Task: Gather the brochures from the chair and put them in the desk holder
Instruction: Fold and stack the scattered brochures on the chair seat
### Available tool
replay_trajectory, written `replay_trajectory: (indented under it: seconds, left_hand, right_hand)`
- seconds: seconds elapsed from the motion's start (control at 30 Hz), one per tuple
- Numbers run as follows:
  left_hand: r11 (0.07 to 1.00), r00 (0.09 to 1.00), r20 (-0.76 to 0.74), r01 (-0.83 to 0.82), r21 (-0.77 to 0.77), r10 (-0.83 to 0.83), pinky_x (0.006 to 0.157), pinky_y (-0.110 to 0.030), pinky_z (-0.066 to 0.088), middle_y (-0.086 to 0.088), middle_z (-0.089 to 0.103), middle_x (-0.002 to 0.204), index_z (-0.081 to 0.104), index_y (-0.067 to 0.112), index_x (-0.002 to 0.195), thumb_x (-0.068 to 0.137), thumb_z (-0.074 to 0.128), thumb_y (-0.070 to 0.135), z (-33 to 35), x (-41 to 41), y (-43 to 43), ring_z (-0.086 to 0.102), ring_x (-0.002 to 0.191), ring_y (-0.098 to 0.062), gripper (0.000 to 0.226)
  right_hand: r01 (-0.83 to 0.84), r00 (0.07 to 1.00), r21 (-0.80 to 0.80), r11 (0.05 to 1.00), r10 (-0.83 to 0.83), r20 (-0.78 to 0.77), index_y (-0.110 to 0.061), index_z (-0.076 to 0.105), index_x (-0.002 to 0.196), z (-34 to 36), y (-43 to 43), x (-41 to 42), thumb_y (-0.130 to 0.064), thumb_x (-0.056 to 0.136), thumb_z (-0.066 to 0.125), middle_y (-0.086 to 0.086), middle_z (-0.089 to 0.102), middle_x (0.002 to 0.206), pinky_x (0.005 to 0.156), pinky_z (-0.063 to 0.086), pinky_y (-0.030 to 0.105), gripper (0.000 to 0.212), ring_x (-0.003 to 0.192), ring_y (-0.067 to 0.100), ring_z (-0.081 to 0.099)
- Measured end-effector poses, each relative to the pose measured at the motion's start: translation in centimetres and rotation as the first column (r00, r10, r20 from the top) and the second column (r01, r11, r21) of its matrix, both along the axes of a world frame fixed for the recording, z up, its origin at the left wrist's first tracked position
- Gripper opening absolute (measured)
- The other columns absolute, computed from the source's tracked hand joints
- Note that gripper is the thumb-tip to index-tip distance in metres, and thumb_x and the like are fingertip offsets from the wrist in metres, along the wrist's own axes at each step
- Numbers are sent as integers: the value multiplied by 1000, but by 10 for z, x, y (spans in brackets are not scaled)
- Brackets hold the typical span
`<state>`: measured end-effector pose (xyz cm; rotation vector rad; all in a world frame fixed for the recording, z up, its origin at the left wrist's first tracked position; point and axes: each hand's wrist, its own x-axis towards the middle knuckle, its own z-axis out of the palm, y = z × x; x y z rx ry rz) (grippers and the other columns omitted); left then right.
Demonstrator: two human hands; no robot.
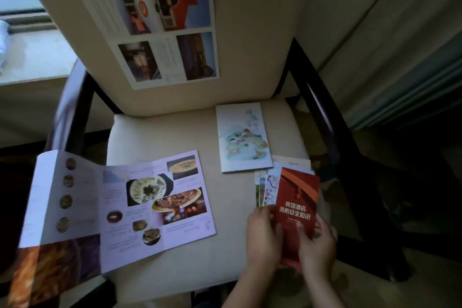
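Gathering looks midway: left hand (262, 235) and right hand (317, 245) clamp a stack (266, 186) topped by the red brochure (297, 197). Just beyond them a pale brochure (243, 137) lies on the chair (162, 137), a menu (125, 207) to their left. Next, one hand must let go to take the pale one

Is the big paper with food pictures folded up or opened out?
Opened out. The food brochure lies spread on the chair seat, several panels showing, left end past the edge.

Glossy paper brochures (296, 205); matt cream cloth chair (162, 132), dark polished wood arms (325, 112).
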<state>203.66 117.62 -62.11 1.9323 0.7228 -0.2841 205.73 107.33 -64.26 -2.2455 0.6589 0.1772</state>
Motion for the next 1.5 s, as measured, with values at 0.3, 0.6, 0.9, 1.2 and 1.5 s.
replay_trajectory:
  seconds: [0.3, 0.6, 0.9, 1.2, 1.5]
  left_hand:
    - [991, 994, -56, 98, 95, -93, 115, -30, 26, 1, 24, 152, 29, 23, 146, 90, 55, 28, 8, -15, 32, 22, 140, -16, 61]
    - [681, 965, 247, -238, 693, 85, 100, -32, 43, -1, 57, 123, 57, 16, 121, 82, 63, 14, 141, -117, 225, 46, 119, -18, 39]
    - [790, 938, -100, -218, 572, 331, 112, -34, 31, -5, 37, 151, 33, 14, 146, 97, 43, 36, 121, -212, 282, 35, 137, -22, 55]
    - [791, 968, 34, -223, 569, 249, 109, -25, 30, 4, 39, 150, 39, 20, 144, 95, 46, 32, 117, -213, 271, 37, 134, -14, 50]
    - [820, 894, 81, -438, 370, 441, 115, -39, 29, 3, 29, 156, 24, 24, 149, 87, 48, 59, 138, -169, 275, 25, 143, -17, 75]
  right_hand:
    - [-149, 988, -230, 962, 135, -77, -16, 45, 135, -11, 17, 4, -23, 80, 70, 12, 41, 138, 100, 41, 57, 61, 129, 34, 36]
    - [-543, 838, 334, 770, 522, 159, -11, 67, 102, 99, 173, -48, -7, 81, 69, 2, 61, 104, 85, 51, 33, 21, 99, 22, 62]
    - [-685, 600, 469, 558, 797, -73, -20, 56, 125, 149, 335, -126, -40, 85, 62, 1, 66, 118, 84, 48, 30, 45, 109, 21, 61]
    - [-582, 764, 384, 717, 643, -42, -14, 74, 97, 146, 348, -121, -8, 78, 67, 3, 75, 97, 59, 47, 12, 21, 75, 11, 64]
    - [-411, 842, 567, 714, 536, -64, -15, 70, 92, 190, 246, -16, 4, 76, 70, 8, 72, 93, 80, 59, 42, 25, 88, 24, 70]
